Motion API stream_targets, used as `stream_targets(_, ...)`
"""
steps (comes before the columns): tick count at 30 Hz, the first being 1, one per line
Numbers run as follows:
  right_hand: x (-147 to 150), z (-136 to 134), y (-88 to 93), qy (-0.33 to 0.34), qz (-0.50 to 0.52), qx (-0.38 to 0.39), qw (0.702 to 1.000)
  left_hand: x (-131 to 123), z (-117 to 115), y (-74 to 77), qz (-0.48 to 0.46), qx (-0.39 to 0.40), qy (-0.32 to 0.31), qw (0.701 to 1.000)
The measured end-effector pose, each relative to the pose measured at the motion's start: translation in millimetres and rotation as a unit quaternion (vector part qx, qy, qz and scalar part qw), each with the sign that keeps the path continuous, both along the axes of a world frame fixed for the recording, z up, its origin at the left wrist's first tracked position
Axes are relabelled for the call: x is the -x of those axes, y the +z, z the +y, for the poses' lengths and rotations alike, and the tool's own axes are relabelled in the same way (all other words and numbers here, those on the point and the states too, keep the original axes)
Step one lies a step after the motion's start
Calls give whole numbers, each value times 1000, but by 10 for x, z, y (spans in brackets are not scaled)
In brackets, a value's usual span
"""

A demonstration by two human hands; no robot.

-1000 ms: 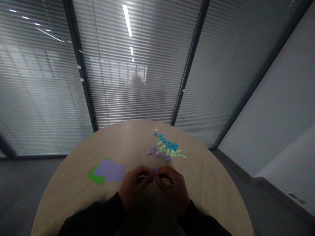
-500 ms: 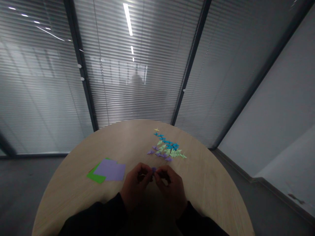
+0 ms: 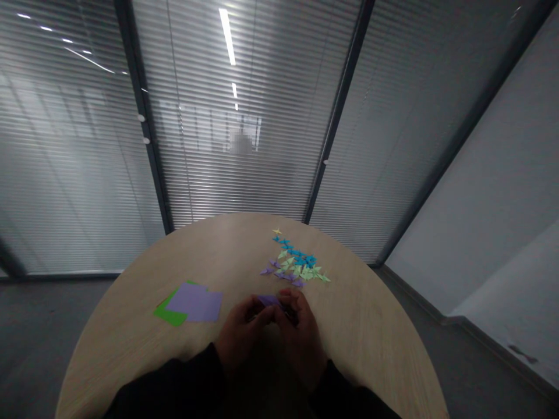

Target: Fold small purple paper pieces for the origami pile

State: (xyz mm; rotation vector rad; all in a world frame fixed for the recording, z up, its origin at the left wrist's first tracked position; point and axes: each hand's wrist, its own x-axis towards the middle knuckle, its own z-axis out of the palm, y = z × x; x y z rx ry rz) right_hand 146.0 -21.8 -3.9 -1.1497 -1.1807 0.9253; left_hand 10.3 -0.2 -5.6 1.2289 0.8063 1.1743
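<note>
Purple paper (image 3: 268, 299) pinched btw both hands, toward near edge of round wood table (image 3: 362, 331). L hand (image 3: 243, 329) & R hand (image 3: 300, 333) curled closed on it, no gap visible. Lilac sheet (image 3: 194, 304) overlaps green sheet (image 3: 170, 317) to L; small folded paper pieces (image 3: 297, 262) lie nr far edge.

Purple paper (image 3: 267, 299) mostly hidden by fingers (image 3: 290, 301)
</note>
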Motion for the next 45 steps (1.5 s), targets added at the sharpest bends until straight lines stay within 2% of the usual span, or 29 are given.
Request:
stream_targets(2, -7, -17, 19, 9, -1, 2, 1000, 14, 5, 8, 15, 7, -4, 1000)
stream_targets(5, -64, -21, 80, 41, -23, 8, 999, 29, 5, 23, 24, 27, 22, 999)
stream_targets(9, -170, 27, 136, 81, -31, 33, 996, 24, -8, 32, 32, 38, -13, 999)
stream_targets(12, -205, 58, 123, 87, -34, 61, 994, 18, -17, 37, 23, 31, -19, 999)
stream_targets(16, -191, 65, 69, 68, -21, 73, 995, 28, -14, 41, -35, 56, -33, 997)
stream_targets(19, -164, 61, 39, 90, -2, 74, 993, 44, -4, 35, -40, 69, 6, 997)
stream_targets(22, -150, 59, 37, 76, -21, 41, 996, 53, 8, 22, -65, 75, 54, 994)
stream_targets(25, -189, 62, 65, 66, -104, -25, 992, 55, 15, 5, -74, 76, 43, 993)
stream_targets(29, -305, 79, 106, 104, -215, -155, 959, 61, 16, 2, -70, 79, 26, 994)
stream_targets(31, -348, 87, 116, 118, -238, -188, 946, 68, 16, 10, -78, 78, 25, 994)
stream_targets(34, -367, 92, 125, 103, -247, -191, 944, 78, 21, 22, -67, 57, 20, 996)
stream_targets(38, -352, 84, 120, 89, -206, -157, 962, 92, 28, 14, -34, -2, -3, 999)
stream_targets(41, -348, 73, 109, 96, -171, -137, 971, 107, 24, 4, 18, -33, 2, 999)
stream_targets(45, -348, 58, 115, 91, -175, -138, 971, 120, -1, 18, 79, -84, 22, 993)
